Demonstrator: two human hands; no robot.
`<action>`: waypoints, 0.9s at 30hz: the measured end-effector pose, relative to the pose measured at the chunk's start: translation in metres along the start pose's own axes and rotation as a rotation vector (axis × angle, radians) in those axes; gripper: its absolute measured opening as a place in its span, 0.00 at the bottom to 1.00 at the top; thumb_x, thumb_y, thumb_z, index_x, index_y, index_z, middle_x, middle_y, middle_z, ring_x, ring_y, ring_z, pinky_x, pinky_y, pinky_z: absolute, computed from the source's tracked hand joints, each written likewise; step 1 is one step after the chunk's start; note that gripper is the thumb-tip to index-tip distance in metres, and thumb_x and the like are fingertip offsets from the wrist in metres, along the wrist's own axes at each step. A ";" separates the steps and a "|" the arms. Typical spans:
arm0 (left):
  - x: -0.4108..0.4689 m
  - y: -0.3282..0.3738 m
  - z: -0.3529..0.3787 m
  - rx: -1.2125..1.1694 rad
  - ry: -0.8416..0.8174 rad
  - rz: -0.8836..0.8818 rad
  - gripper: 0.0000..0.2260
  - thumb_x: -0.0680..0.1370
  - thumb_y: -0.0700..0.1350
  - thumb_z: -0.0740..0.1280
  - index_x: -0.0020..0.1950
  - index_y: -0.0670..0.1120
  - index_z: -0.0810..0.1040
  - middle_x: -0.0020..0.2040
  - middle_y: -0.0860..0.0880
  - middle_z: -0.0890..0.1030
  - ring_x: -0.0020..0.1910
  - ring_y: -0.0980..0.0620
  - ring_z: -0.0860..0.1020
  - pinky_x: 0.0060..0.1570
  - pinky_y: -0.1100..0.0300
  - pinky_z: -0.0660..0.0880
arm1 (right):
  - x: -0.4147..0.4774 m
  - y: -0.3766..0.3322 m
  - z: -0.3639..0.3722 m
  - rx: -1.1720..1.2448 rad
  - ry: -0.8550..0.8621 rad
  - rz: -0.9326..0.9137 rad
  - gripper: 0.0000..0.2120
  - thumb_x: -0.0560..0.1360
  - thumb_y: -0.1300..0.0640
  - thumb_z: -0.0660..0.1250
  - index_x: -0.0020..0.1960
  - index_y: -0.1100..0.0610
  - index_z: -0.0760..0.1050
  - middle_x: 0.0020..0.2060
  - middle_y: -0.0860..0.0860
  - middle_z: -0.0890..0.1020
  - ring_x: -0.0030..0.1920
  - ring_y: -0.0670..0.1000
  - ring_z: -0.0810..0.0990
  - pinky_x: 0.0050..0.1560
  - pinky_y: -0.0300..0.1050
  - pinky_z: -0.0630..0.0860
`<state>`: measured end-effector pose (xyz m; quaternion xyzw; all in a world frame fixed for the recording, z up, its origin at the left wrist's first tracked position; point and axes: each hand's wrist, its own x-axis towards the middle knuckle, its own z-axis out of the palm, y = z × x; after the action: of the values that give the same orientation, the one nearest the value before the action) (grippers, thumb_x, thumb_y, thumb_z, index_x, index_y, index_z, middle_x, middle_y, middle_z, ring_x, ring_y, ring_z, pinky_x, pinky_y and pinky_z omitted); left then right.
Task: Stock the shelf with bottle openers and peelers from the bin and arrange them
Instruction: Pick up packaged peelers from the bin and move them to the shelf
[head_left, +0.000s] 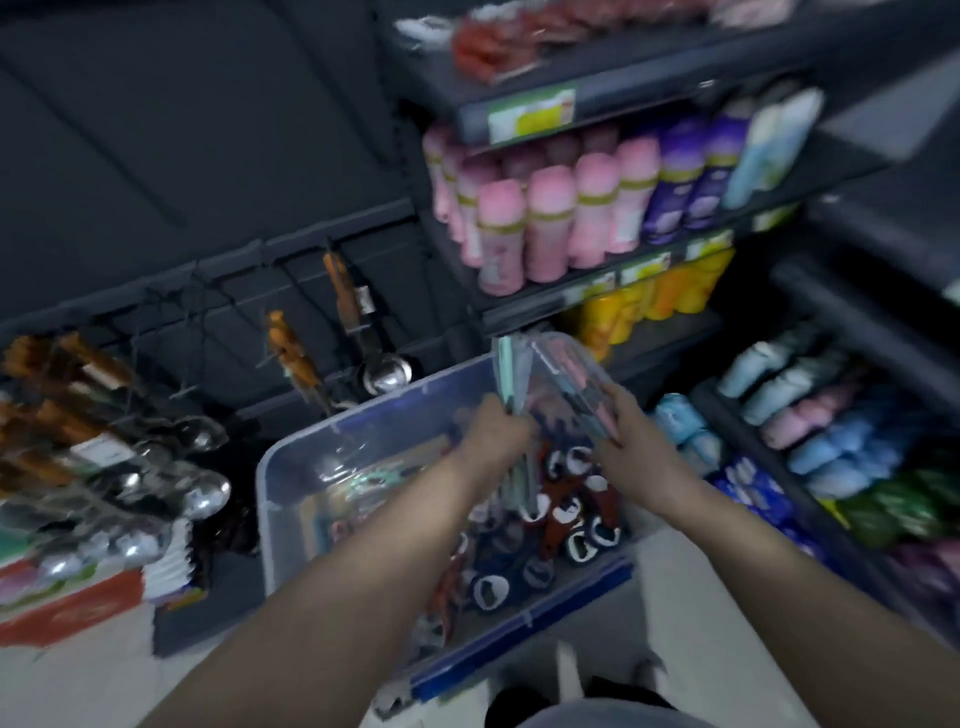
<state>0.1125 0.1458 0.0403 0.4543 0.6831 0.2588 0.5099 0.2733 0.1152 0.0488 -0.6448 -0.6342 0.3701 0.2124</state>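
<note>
Peeler packs (569, 376) held upright over the bin (283, 467)
Left grip (496, 431) and right grip (631, 439) each clasp a bundle; peg rail (291, 247) lies up-left, nearer the left grip.

Peeler packs (561, 366) over bin (363, 415) of openers (566, 499)

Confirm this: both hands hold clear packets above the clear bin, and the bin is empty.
Wrong on one count: the head view shows the bin holding many dark and red bottle openers, not empty. The left hand and right hand do hold clear packets above it.
</note>
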 end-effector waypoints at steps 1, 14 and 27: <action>-0.001 0.012 0.015 -0.005 -0.058 0.033 0.13 0.74 0.42 0.68 0.57 0.43 0.73 0.49 0.43 0.79 0.44 0.47 0.78 0.40 0.57 0.78 | -0.006 0.007 -0.013 -0.020 0.057 0.013 0.32 0.77 0.60 0.63 0.76 0.49 0.53 0.65 0.50 0.72 0.57 0.54 0.77 0.49 0.45 0.73; -0.092 0.155 0.313 0.245 -0.508 0.409 0.19 0.68 0.39 0.70 0.58 0.40 0.71 0.46 0.39 0.78 0.47 0.39 0.80 0.45 0.46 0.80 | -0.179 0.162 -0.239 -0.040 0.717 0.361 0.32 0.74 0.67 0.60 0.75 0.55 0.56 0.67 0.59 0.72 0.64 0.60 0.72 0.56 0.45 0.68; -0.243 0.246 0.574 0.297 -0.827 0.544 0.31 0.73 0.34 0.63 0.73 0.51 0.59 0.55 0.43 0.76 0.53 0.44 0.78 0.55 0.48 0.78 | -0.350 0.309 -0.405 -0.022 1.136 0.680 0.33 0.74 0.68 0.58 0.76 0.56 0.54 0.70 0.60 0.67 0.66 0.61 0.70 0.59 0.50 0.69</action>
<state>0.7517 -0.0206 0.1550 0.7474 0.3107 0.0812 0.5816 0.8071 -0.1798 0.1499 -0.9061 -0.1882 0.0124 0.3787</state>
